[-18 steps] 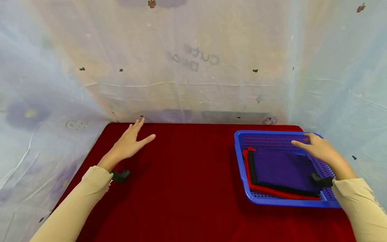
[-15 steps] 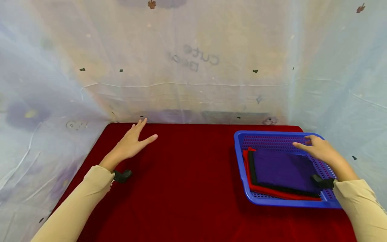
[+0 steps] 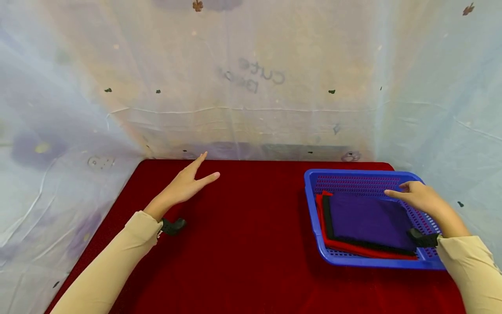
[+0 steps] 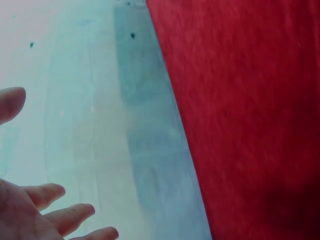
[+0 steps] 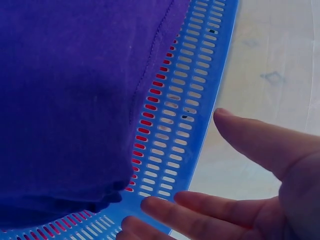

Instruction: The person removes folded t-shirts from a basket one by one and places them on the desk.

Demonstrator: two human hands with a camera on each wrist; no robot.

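Note:
A blue perforated basket sits at the right of the red table. Inside it lies a folded purple cloth on top of a black one and a red one. My right hand hovers with straight fingers over the basket's far right corner, above the purple cloth and the basket wall; it holds nothing. My left hand is raised flat above the table's far left part, fingers spread and empty. In the left wrist view the fingertips show against the pale backdrop.
A pale translucent sheet with small flower prints walls in the table at the back and on both sides. The table's back edge meets this sheet. Black wrist straps sit at both beige sleeves.
My left hand has moved right and slightly forward over the table. My right hand has shifted a little to the right and nearer over the basket's corner.

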